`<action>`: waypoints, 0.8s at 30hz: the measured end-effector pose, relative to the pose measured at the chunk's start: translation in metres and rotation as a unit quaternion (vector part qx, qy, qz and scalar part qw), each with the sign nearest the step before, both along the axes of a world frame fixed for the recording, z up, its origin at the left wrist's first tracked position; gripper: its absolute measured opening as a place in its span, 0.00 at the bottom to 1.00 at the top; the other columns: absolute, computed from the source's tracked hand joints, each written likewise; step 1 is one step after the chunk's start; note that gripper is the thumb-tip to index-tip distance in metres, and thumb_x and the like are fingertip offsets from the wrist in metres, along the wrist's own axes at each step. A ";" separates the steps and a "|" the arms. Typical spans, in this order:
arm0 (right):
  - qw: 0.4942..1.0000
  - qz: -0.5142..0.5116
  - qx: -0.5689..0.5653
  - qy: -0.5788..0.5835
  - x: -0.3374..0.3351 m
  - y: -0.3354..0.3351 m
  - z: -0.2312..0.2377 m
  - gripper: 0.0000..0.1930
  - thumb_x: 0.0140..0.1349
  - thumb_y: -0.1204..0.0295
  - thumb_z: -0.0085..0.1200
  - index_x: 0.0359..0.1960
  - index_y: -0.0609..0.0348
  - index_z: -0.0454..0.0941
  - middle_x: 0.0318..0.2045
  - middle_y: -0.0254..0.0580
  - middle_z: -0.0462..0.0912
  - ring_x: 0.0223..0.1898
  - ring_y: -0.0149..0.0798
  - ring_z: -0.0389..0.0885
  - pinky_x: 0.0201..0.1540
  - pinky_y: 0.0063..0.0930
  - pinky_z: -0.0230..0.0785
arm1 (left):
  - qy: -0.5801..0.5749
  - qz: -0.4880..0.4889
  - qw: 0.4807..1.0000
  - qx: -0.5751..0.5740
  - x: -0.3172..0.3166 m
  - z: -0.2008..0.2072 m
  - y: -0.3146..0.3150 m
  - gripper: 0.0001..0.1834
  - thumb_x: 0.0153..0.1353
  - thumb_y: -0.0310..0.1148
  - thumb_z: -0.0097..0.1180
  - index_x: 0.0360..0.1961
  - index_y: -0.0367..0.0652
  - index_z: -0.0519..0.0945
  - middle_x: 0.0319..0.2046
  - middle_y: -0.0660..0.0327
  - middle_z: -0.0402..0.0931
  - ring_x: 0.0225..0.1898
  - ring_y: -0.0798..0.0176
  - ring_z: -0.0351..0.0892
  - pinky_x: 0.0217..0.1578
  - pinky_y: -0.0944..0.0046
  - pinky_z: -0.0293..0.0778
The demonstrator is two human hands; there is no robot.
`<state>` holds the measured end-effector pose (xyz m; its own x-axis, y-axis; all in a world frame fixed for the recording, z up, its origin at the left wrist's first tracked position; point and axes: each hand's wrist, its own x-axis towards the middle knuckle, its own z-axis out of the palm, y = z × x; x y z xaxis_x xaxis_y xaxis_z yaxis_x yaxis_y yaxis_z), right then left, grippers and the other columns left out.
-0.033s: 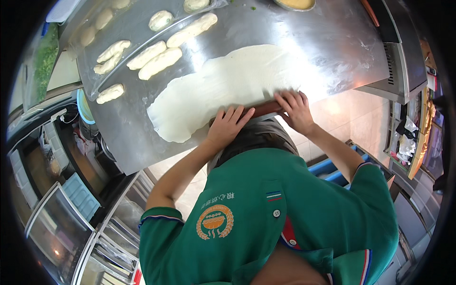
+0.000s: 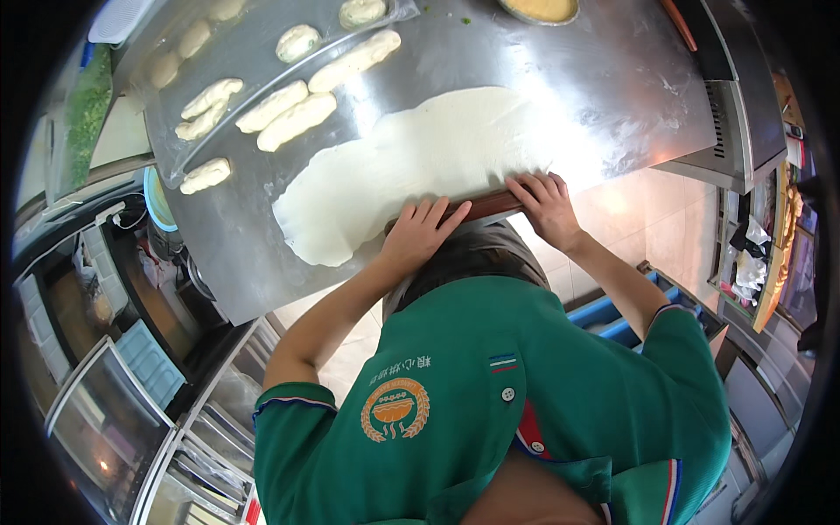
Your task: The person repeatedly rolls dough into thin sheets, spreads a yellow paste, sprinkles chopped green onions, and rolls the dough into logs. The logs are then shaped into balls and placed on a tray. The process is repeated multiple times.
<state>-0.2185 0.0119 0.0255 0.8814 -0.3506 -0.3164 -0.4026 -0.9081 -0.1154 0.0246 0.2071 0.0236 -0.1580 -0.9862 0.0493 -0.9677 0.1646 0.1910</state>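
The green shirt (image 2: 472,367) of the person fills the lower centre of the frame, with both forearms extending upward from its sleeves. The left hand (image 2: 424,232) lies palm down at the centre, fingers extended and spread across a dark reddish-brown rolling pin (image 2: 492,206); the grip is not closed. The right hand (image 2: 547,206) lies on the pin's right portion, its fingers likewise extended over it, grip not closed. The pin is exposed between the two hands, just above the person's waist, along the near edge of the metal table (image 2: 236,245). Directly above the pin, a wide, thin dough sheet (image 2: 394,166) with an irregular outline lies flat on the table across the centre of the frame. Beyond its left end, to the upper left, are two dough lengths (image 2: 297,122) placed side by side, a longer dough strip (image 2: 354,61) and a short dough piece (image 2: 206,176). Farther up are a rounded dough piece (image 2: 297,43) and a clear plastic sheet whose edge runs diagonally. At the top edge, right of centre, stands a round bowl (image 2: 535,21) with yellow contents.
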 end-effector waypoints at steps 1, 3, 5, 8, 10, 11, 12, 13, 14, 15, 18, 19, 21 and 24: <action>0.996 -0.040 0.006 -0.083 -0.006 -0.004 0.000 0.36 0.60 0.76 0.60 0.72 0.40 0.67 0.62 0.38 0.72 0.64 0.45 0.70 0.71 0.58 0.56 | -0.015 -0.032 0.998 0.045 0.006 0.002 -0.007 0.36 0.63 0.30 0.54 0.74 0.51 0.66 0.61 0.54 0.74 0.55 0.53 0.77 0.52 0.51 0.72; 0.958 -0.130 -0.076 -0.243 -0.006 -0.026 -0.007 0.37 0.60 0.74 0.62 0.73 0.46 0.65 0.63 0.51 0.70 0.64 0.54 0.69 0.69 0.54 0.59 | -0.006 0.011 1.000 -0.002 0.032 -0.003 -0.031 0.36 0.63 0.28 0.54 0.75 0.54 0.66 0.56 0.53 0.75 0.52 0.52 0.78 0.51 0.50 0.73; 0.903 -0.274 -0.078 -0.321 0.002 -0.055 -0.020 0.37 0.62 0.75 0.63 0.73 0.60 0.60 0.67 0.64 0.64 0.63 0.66 0.66 0.67 0.53 0.60 | 0.011 0.057 0.998 -0.023 0.068 -0.016 -0.063 0.38 0.62 0.27 0.55 0.75 0.57 0.66 0.53 0.53 0.76 0.50 0.50 0.79 0.49 0.50 0.73; 0.936 -0.309 -0.079 -0.150 0.018 -0.083 -0.036 0.24 0.63 0.70 0.64 0.59 0.65 0.73 0.49 0.57 0.82 0.52 0.55 0.78 0.57 0.44 0.70 | 0.058 0.098 0.993 -0.026 0.118 -0.029 -0.111 0.40 0.60 0.28 0.60 0.75 0.57 0.65 0.52 0.55 0.77 0.49 0.48 0.79 0.50 0.50 0.74; 0.863 -0.450 0.124 -0.193 0.022 -0.091 -0.040 0.20 0.59 0.67 0.65 0.49 0.68 0.78 0.33 0.54 0.85 0.41 0.54 0.83 0.46 0.47 0.75 | 0.048 0.121 0.991 0.005 0.136 -0.027 -0.141 0.40 0.60 0.30 0.62 0.75 0.59 0.65 0.52 0.56 0.77 0.50 0.48 0.78 0.54 0.46 0.72; 0.843 -0.447 0.152 -0.258 0.021 -0.093 -0.041 0.23 0.57 0.65 0.67 0.48 0.71 0.78 0.26 0.53 0.85 0.30 0.52 0.84 0.36 0.44 0.77 | 0.011 0.141 0.989 -0.038 0.135 -0.024 -0.147 0.41 0.60 0.31 0.62 0.75 0.57 0.65 0.57 0.55 0.75 0.55 0.47 0.76 0.58 0.44 0.68; 0.829 -0.467 0.160 -0.263 0.020 -0.097 -0.042 0.24 0.55 0.63 0.69 0.45 0.71 0.80 0.28 0.53 0.86 0.29 0.49 0.86 0.34 0.40 0.77 | -0.022 0.172 0.985 -0.029 0.129 -0.022 -0.150 0.42 0.59 0.32 0.63 0.76 0.55 0.64 0.61 0.53 0.73 0.60 0.46 0.74 0.63 0.41 0.64; 0.832 -0.471 0.134 -0.261 0.018 -0.101 -0.045 0.22 0.54 0.63 0.70 0.41 0.70 0.81 0.27 0.52 0.86 0.28 0.48 0.86 0.34 0.39 0.77 | -0.055 0.196 0.972 -0.120 0.119 -0.020 -0.150 0.42 0.60 0.35 0.64 0.76 0.50 0.62 0.67 0.52 0.67 0.67 0.45 0.67 0.67 0.39 0.58; 0.833 -0.483 0.138 -0.232 0.016 -0.106 -0.047 0.20 0.53 0.62 0.70 0.38 0.69 0.83 0.27 0.51 0.87 0.28 0.47 0.86 0.33 0.38 0.77 | -0.098 0.236 0.956 -0.144 0.104 -0.020 -0.146 0.44 0.60 0.38 0.64 0.76 0.45 0.61 0.73 0.50 0.61 0.73 0.45 0.60 0.71 0.36 0.52; 0.845 -0.470 0.159 -0.200 0.014 -0.109 -0.050 0.18 0.53 0.63 0.71 0.34 0.67 0.84 0.26 0.50 0.87 0.27 0.46 0.86 0.33 0.38 0.77 | -0.010 0.212 0.964 -0.159 0.085 -0.023 -0.135 0.45 0.61 0.42 0.63 0.76 0.40 0.60 0.76 0.49 0.55 0.76 0.46 0.54 0.73 0.36 0.48; 0.864 -0.460 0.139 -0.154 0.018 -0.107 -0.051 0.11 0.56 0.65 0.68 0.30 0.62 0.84 0.30 0.46 0.88 0.32 0.39 0.86 0.36 0.35 0.76 | 0.105 0.134 0.985 0.012 0.037 -0.038 -0.097 0.51 0.61 0.55 0.61 0.75 0.33 0.57 0.79 0.47 0.48 0.80 0.47 0.45 0.76 0.36 0.39; 0.853 -0.399 0.176 -0.286 0.022 -0.100 -0.046 0.09 0.60 0.67 0.64 0.32 0.60 0.83 0.35 0.44 0.88 0.37 0.38 0.86 0.39 0.34 0.76 | 0.105 0.139 0.984 -0.029 0.031 -0.044 -0.092 0.52 0.61 0.57 0.61 0.75 0.33 0.57 0.79 0.47 0.47 0.80 0.47 0.44 0.76 0.36 0.38; 0.721 -0.435 0.382 -0.382 0.039 -0.079 -0.026 0.05 0.67 0.69 0.58 0.38 0.55 0.79 0.42 0.39 0.86 0.46 0.36 0.84 0.44 0.34 0.76 | 0.103 0.148 0.982 -0.061 0.025 -0.051 -0.084 0.55 0.60 0.61 0.60 0.76 0.33 0.56 0.79 0.46 0.47 0.80 0.47 0.42 0.76 0.35 0.37; 0.454 -0.472 0.702 -0.280 0.070 -0.043 0.036 0.06 0.74 0.65 0.53 0.47 0.49 0.74 0.42 0.31 0.82 0.49 0.37 0.82 0.47 0.37 0.78 | 0.169 0.133 0.975 -0.052 0.028 -0.051 -0.080 0.61 0.54 0.64 0.65 0.76 0.32 0.55 0.79 0.45 0.46 0.81 0.45 0.40 0.76 0.34 0.34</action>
